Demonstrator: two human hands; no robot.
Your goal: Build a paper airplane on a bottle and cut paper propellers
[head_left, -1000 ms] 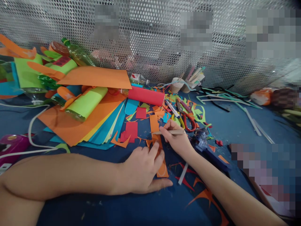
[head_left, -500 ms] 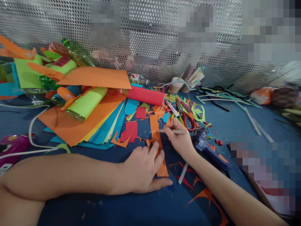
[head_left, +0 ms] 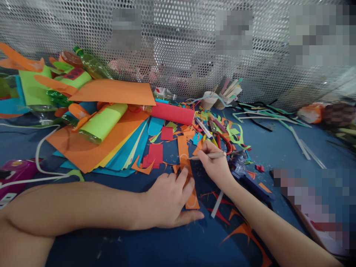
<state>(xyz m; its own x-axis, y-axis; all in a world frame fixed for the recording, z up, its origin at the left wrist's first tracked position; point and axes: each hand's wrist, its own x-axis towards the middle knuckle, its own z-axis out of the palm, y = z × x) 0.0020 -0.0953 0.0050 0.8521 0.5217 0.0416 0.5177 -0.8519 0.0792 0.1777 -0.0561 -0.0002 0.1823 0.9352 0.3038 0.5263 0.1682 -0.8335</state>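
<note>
A strip of orange paper (head_left: 183, 144) lies lengthwise in front of me, with pale curved outlines near its middle and its near end. My left hand (head_left: 171, 198) rests across the strip with fingers apart, fingertips pressing it against the table and thumb stretched out beside its near end. In my right hand (head_left: 214, 163) is a pencil (head_left: 211, 155), pinched between thumb and fingers. Its tip touches the strip's right side, by the curved line. Just beyond my right hand lie red-handled pliers (head_left: 222, 140) and a white marker (head_left: 204, 128).
Left stand paper-wrapped bottles (head_left: 104, 122) beside stacked coloured sheets (head_left: 111, 159). A blue glue gun (head_left: 251, 181) lies right of my right hand. Cups of sticks (head_left: 208, 100) stand by the perforated metal screen (head_left: 180, 48). Paper scraps (head_left: 244, 230) litter the blue table (head_left: 133, 248).
My right hand has shifted slightly to the right and toward me, and the pencil tip has moved along the curve to the strip's right side. My left hand stays in place.
</note>
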